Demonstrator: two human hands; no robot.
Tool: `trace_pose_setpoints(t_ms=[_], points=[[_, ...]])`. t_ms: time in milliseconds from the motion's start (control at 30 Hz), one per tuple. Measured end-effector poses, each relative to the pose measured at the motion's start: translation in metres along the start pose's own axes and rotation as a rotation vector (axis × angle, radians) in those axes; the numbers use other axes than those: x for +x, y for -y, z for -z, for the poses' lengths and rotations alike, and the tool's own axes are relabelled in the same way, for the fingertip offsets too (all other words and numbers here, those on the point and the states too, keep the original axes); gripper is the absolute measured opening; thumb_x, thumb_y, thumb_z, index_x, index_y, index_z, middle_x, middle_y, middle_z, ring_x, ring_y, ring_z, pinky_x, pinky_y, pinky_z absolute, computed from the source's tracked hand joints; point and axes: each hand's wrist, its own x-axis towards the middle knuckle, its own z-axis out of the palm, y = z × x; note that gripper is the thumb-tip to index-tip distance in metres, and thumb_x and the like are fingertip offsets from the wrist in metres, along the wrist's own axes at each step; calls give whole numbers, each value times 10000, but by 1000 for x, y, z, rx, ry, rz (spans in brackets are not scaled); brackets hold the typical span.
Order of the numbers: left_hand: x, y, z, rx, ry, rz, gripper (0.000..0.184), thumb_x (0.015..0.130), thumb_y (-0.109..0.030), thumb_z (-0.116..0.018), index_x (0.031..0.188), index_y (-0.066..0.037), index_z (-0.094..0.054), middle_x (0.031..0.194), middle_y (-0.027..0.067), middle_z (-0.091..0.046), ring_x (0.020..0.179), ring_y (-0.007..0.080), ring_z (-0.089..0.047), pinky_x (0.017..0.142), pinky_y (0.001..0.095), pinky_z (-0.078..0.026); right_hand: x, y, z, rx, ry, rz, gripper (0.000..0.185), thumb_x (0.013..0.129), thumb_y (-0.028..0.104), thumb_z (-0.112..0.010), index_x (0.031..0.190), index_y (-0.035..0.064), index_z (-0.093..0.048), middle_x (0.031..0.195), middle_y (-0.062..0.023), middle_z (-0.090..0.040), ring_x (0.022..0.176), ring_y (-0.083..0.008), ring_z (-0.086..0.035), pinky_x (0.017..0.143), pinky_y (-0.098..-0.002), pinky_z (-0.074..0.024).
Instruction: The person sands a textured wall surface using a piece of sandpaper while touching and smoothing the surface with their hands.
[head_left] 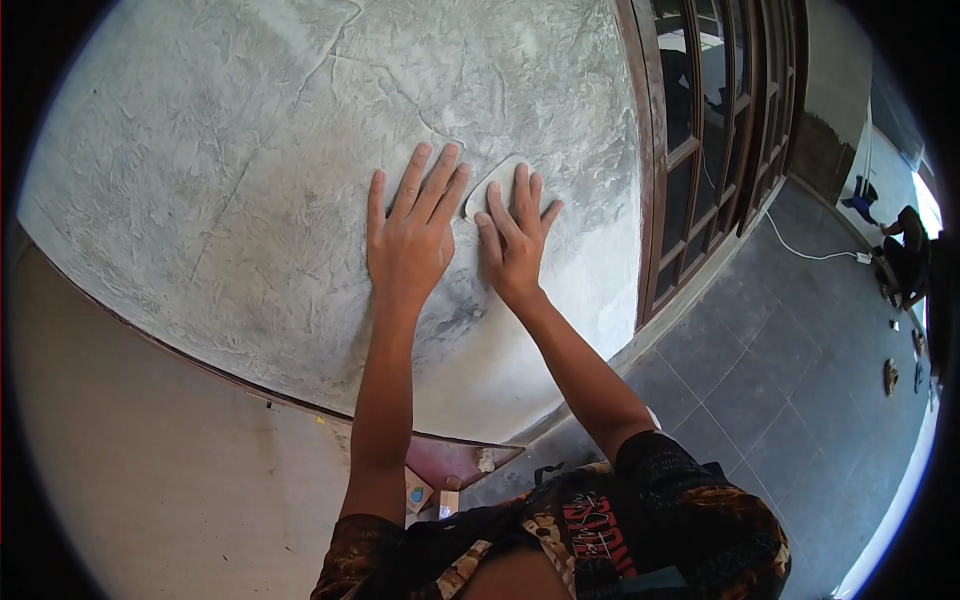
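My left hand lies flat on the rough grey plastered wall, its fingers stretched out and nothing visible in it. Just to its right, my right hand presses a thin, pale sheet with a rounded edge against the same wall. The sheet looks like sandpaper, but its kind is not certain. Part of it shows past the thumb and fingers; the rest is hidden under the hand. The plaster has ridges and trowel marks above, and a smoother whiter patch below the right hand.
Brown-framed glass windows border the wall on the right. A white cable with a socket block lies on the grey tiled floor. Another person crouches at the far right, near sandals. Small boxes stand below the wall.
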Motion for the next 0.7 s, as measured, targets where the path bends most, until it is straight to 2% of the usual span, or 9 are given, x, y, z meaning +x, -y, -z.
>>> trace_pose_setpoints(t_ms=[100,200,333,400,533,600,700], points=[[0,1,2,9,6,-7,536,852,-69,-546,1331,-289,-642,1498,-118,-509,1422,140,-425,1195,503,-242,-25,-12,-1,-18,19,22,397,955,212,-641,1341,118,-629,1593,-196,-330,1494,-413,-249,1126,-716,3],[-1,1,0,12,-1,-15,533,854,-70,-544,1330,-287,-643,1498,-119,-508,1419,141,-428,1195,501,-242,-79,-17,5,-62,133,-102,401,951,217,-646,1339,120,-630,1591,-190,-338,1491,-408,-261,1120,-728,-5],[-1,1,-1,-4,-11,-6,533,853,-69,-547,1334,-280,-640,1498,-118,-508,1420,142,-427,1195,503,-243,3,1,3,-27,-11,57,374,950,203,-645,1313,110,-648,1587,-190,-345,1486,-412,-269,1126,-719,-13],[-2,1,2,-6,-4,-3,529,855,-68,-545,1331,-278,-642,1497,-117,-509,1421,142,-427,1195,503,-243,7,3,1,-5,-19,85,366,952,208,-643,1305,110,-655,1585,-196,-345,1490,-410,-259,1129,-716,-14],[0,0,3,-17,-9,-5,512,863,-70,-541,1319,-275,-652,1496,-118,-510,1420,140,-427,1200,498,-237,-75,-24,0,-41,108,-57,393,944,237,-657,1307,88,-655,1594,-208,-324,1498,-436,-223,1117,-735,-34],[2,1,1,-14,-23,-4,507,865,-73,-543,1317,-274,-654,1494,-118,-513,1419,138,-429,1199,496,-239,-47,-13,6,-80,74,5,392,938,219,-662,1302,75,-654,1588,-211,-333,1495,-426,-238,1129,-719,-55],[1,0,2,-13,-15,2,499,868,-77,-548,1313,-275,-656,1488,-119,-519,1415,137,-435,1198,492,-243,13,-3,3,60,-14,107,402,927,193,-672,1306,62,-645,1575,-212,-354,1481,-403,-287,1153,-673,-121]])
